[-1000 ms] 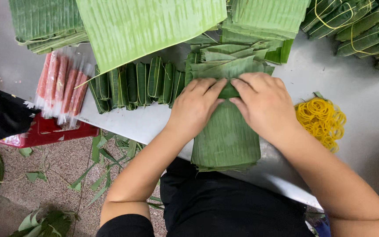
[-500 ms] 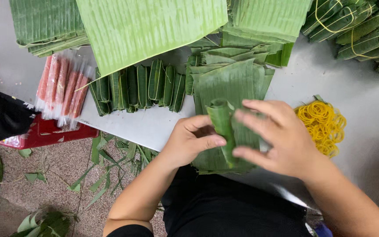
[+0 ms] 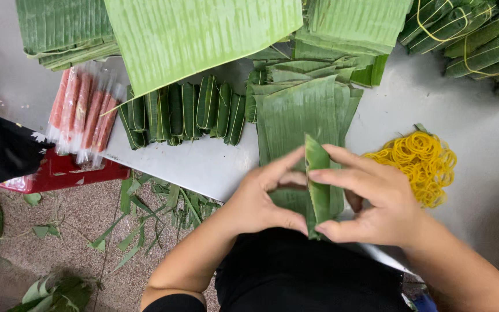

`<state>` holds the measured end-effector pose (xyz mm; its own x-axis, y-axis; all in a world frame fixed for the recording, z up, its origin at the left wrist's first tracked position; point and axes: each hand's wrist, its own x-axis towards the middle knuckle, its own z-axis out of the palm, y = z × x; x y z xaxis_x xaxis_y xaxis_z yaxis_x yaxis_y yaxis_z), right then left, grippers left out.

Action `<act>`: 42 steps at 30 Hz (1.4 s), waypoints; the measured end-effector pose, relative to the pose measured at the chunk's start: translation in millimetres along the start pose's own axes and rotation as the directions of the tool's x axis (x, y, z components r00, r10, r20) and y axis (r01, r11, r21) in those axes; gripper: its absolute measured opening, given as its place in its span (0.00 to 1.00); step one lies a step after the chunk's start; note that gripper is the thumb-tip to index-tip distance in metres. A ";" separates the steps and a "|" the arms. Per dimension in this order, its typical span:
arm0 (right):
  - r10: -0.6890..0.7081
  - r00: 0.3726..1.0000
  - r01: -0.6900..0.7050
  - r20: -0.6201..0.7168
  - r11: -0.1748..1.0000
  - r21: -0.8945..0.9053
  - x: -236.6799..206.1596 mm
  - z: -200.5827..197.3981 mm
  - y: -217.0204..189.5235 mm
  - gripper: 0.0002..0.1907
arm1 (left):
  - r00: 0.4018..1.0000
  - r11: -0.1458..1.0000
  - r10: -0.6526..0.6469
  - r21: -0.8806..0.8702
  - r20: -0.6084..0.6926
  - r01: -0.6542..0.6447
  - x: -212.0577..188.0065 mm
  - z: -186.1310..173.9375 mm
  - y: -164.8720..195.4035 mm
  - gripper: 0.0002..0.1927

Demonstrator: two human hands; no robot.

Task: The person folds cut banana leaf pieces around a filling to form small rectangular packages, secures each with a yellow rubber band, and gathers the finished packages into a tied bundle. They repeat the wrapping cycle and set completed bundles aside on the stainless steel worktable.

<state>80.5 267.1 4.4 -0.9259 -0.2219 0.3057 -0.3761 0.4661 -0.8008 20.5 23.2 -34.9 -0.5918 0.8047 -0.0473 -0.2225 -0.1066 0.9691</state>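
- The left hand point(image 3: 261, 202) and right hand point(image 3: 376, 202) meet over the near edge of the grey bench point(image 3: 480, 156), both grasping one rolled banana-leaf parcel point(image 3: 317, 185) that stands nearly upright between them
- Left fingers pinch the parcel's left side, thumb low and forefinger high; right fingers point(image 3: 342, 176) wrap its right side
- Just behind the parcel lies a stack of cut banana-leaf sheets point(image 3: 301, 112)
- Right of the hands, a heap of yellow rubber bands point(image 3: 425, 164) sits on the bench, near but apart from the right hand
- A row of small wrapped leaf rolls point(image 3: 186, 112) lies left of the stack, beside sausages in clear plastic sleeves point(image 3: 85, 110)
- Tied leaf bundles point(image 3: 475, 40) fill the far right corner
- A large banana leaf point(image 3: 197, 34) overhangs the rolls
- Leaf scraps point(image 3: 145, 214) litter the floor point(image 3: 70, 225)
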 end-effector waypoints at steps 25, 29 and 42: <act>-0.266 0.964 0.263 0.008 0.950 -0.170 13.0 5.0 -21.8 0.18 | 0.958 0.808 -0.226 -0.516 0.176 0.285 2.7 21.7 -23.7 0.46; 0.005 0.997 -0.010 -0.078 0.998 -0.065 1.2 5.3 -13.0 0.19 | 0.997 0.979 -0.068 0.188 -0.026 0.072 -1.3 14.7 9.1 0.53; 0.591 0.794 -0.448 0.142 0.410 0.795 -44.5 28.8 10.5 0.12 | 0.823 -0.153 0.443 0.935 0.355 -0.321 1.0 10.3 22.3 0.31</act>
<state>118.8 257.2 -32.4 -0.9524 -0.0225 -0.3040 0.2883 -0.3905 -0.8743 23.0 27.6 -10.8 -0.3106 0.8226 0.4764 0.9481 0.3040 0.0932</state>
